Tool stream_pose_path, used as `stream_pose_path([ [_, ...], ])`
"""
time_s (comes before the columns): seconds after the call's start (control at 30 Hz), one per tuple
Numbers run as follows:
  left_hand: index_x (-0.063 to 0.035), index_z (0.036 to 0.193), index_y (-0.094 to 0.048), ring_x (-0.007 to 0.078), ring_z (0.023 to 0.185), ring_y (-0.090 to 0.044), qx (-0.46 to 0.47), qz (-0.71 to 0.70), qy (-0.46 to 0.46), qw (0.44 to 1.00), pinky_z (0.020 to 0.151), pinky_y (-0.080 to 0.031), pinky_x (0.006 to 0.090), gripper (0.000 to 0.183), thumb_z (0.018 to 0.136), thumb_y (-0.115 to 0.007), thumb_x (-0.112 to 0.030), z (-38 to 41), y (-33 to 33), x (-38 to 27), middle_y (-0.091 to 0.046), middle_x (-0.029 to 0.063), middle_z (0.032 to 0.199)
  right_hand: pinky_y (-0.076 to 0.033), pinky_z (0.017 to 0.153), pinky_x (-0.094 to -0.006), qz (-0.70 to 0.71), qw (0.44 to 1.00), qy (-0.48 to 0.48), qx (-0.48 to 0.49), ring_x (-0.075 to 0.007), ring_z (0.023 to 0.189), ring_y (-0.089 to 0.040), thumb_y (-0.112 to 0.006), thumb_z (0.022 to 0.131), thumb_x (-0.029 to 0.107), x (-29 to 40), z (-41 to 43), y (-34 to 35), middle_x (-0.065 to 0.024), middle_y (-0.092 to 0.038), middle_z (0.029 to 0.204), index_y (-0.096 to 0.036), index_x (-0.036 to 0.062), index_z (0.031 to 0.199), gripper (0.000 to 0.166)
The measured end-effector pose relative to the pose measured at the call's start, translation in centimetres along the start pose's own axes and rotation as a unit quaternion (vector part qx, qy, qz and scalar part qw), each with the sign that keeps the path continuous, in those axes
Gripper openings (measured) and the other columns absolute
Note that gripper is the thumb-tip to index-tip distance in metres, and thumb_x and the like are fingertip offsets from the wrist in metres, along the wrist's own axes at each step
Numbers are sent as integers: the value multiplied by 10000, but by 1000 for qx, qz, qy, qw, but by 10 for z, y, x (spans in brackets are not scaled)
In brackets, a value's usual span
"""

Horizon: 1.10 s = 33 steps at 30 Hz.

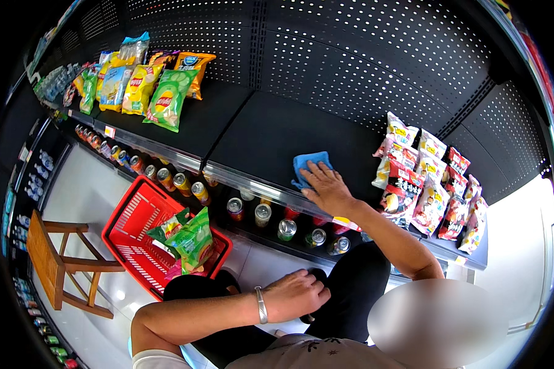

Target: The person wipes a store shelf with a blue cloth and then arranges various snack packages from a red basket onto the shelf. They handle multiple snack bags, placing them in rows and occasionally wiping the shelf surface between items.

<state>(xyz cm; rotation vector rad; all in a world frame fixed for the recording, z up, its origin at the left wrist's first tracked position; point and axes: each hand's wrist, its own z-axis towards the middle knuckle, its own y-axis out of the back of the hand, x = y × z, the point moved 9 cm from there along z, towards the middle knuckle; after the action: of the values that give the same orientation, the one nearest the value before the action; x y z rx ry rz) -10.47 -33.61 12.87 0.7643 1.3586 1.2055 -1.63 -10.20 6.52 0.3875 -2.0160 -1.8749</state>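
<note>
My right hand presses a folded blue cloth against the black metal shelf, near its front edge. The fingers lie over the cloth and hide its right part. My left hand is curled into a loose fist above my knees, with no object visible in it and a silver bracelet on the wrist. Right of the cloth stand several white and red snack bags in rows. Farther left on the same shelf level are green, yellow and orange chip bags.
Drink cans line the lower shelf beneath the clear price rail. A red shopping basket holding snack bags sits on the floor to my left. Beyond it is a wooden stool. A perforated back panel rises behind the shelf.
</note>
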Motion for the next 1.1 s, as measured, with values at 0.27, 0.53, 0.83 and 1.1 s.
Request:
stream_pose_path([
  [0.27, -28, 1049, -617, 192, 817, -633, -26, 51, -30, 998, 687, -487, 318, 230, 875, -589, -176, 1, -21, -5, -639, 60, 855, -122, 1201, -504, 53, 986, 155, -2, -324, 1484, -180, -365, 1022, 476, 103, 100, -4, -99, -249, 1601, -367, 194, 1501, 556],
  [0.53, -40, 906, -655, 179, 776, -636, 11, 19, -7, 1000, 687, -479, 301, 100, 842, -656, -117, 7, -11, 8, -659, 67, 764, -157, 1174, -528, 59, 987, 146, -39, -337, 1465, -220, -368, 1021, 470, 121, 211, -3, -92, -272, 1592, -382, 204, 1494, 543],
  [0.83, -68, 869, -608, 180, 719, -646, -12, 18, 2, 1000, 642, -480, 302, 97, 841, -598, -160, 11, -7, 17, -632, 42, 741, -202, 1140, -560, 40, 993, -70, -85, -322, 1464, -230, -364, 996, 550, 11, 278, 8, -65, -278, 1589, -382, 225, 1494, 595],
  [1.1, -26, 1042, -650, 181, 755, -647, 0, 43, 3, 999, 674, -497, 315, 216, 873, -595, -149, 9, -18, 16, -641, 52, 790, -196, 1128, -622, 16, 969, -232, -79, -326, 1484, -193, -364, 988, 577, -111, 194, 14, -65, -237, 1610, -350, 248, 1512, 619],
])
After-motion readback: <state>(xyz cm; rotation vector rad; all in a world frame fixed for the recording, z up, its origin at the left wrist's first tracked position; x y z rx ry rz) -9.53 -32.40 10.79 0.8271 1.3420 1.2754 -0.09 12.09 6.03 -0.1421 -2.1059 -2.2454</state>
